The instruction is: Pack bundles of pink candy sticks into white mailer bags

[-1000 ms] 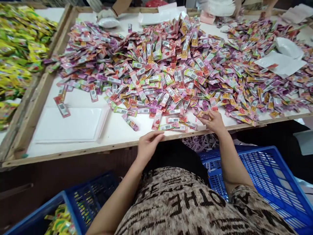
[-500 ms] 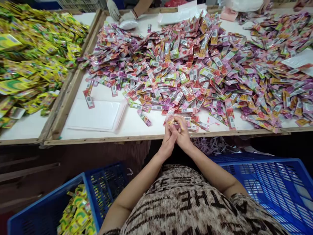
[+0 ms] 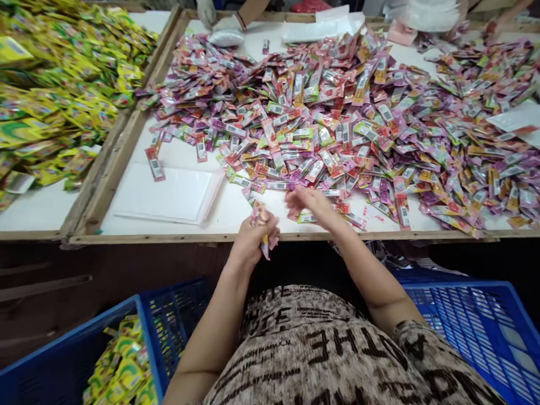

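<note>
My left hand (image 3: 248,242) is closed around a small bunch of stick packets (image 3: 265,247) just over the table's front edge; their pink and yellow ends poke out past the fingers. To its right, my right hand (image 3: 310,202) hovers above the near fringe of the packets, fingers stretched out and slightly blurred, with nothing visible in them. Before both hands spreads a large heap of pink, purple, red and green stick packets (image 3: 291,135) bearing barcodes. A single packet lies partly behind the left hand.
A stack of clear plastic bags (image 3: 164,194) lies at left on the white table. Yellow packets (image 3: 76,90) fill the section past a wooden divider (image 3: 113,146). Blue crates (image 3: 145,332) stand below. Across the table, a co-worker's gloved hand (image 3: 206,12) is beside a filled bag (image 3: 226,37).
My hands were together at the table edge and have parted. The left has moved left with the bunch of stick packets; the right has opened and reached slightly forward over the packets.
</note>
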A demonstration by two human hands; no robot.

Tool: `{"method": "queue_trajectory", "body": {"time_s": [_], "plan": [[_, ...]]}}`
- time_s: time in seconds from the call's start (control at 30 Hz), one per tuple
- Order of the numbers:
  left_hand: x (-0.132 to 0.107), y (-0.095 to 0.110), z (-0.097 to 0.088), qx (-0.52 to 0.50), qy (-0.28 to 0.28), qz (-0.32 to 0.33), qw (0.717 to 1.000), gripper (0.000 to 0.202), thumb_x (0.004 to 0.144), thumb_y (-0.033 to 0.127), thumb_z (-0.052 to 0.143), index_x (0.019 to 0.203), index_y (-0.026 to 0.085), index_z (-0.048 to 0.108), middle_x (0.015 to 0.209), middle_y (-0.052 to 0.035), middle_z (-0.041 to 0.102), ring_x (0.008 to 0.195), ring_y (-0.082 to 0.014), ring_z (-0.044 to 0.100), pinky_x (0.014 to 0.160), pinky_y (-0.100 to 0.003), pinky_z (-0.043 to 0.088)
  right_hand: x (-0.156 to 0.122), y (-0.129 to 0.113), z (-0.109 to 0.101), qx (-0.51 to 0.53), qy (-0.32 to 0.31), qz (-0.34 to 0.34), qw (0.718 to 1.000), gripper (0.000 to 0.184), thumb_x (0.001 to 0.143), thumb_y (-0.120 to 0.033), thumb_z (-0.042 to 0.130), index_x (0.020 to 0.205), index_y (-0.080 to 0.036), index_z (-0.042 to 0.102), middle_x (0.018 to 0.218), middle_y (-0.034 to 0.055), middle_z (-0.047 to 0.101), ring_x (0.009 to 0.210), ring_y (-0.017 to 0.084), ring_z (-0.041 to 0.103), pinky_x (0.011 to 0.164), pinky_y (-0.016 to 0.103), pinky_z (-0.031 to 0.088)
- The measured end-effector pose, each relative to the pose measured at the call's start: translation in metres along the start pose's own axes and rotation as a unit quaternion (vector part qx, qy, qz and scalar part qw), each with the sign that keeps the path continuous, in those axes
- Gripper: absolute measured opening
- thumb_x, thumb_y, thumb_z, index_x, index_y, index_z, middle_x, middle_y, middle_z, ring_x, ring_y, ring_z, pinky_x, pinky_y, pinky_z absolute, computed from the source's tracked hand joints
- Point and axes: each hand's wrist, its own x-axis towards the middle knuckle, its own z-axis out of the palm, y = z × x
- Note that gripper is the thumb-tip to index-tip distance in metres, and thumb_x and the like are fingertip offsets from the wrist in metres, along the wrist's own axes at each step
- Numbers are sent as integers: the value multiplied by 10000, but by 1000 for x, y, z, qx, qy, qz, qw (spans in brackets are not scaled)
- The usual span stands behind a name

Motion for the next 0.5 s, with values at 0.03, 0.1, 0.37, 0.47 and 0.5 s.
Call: {"method": "queue_trajectory", "body": {"time_s": [0.03,0.1,0.37,0.47,0.5], "plan": [[3,7,-8,-18,36,25,999,408,678,398,860,706,187,511,470,80,463,415,-78,465,508,-236,500,3,5,-9,-57,62,33,996,569,976,-623,401,936,-157,726,846,83,715,801,201,659,764,320,493],[13,17,-24,-44,108,77,990,433,694,491,826,697,180,525,522,50,527,477,-98,551,590,-271,552,10,14,-19,-208,145,94,963,486,941,-559,511,732,-159,691,712,87,678,751,222,642,739,334,469],[43,4,-67,184,303,254,900,404,704,539,751,723,196,539,602,29,569,546,-129,571,584,-270,494,17,42,-5,-147,173,123,966,182,803,-367,665,783,-214,569,731,29,641,714,209,633,675,313,463],[38,-4,-75,388,232,254,855,208,682,309,764,781,190,626,680,19,619,629,-136,571,632,-254,461,16,41,-13,-54,132,45,989,151,869,-296,589,994,-215,561,829,25,658,774,202,641,713,317,474],[37,-5,-77,430,218,247,841,155,691,255,731,805,192,646,682,20,621,638,-139,568,636,-253,450,18,39,-14,-94,111,3,989,194,875,-247,580,1065,-211,565,902,45,670,844,214,637,759,336,473]]}}
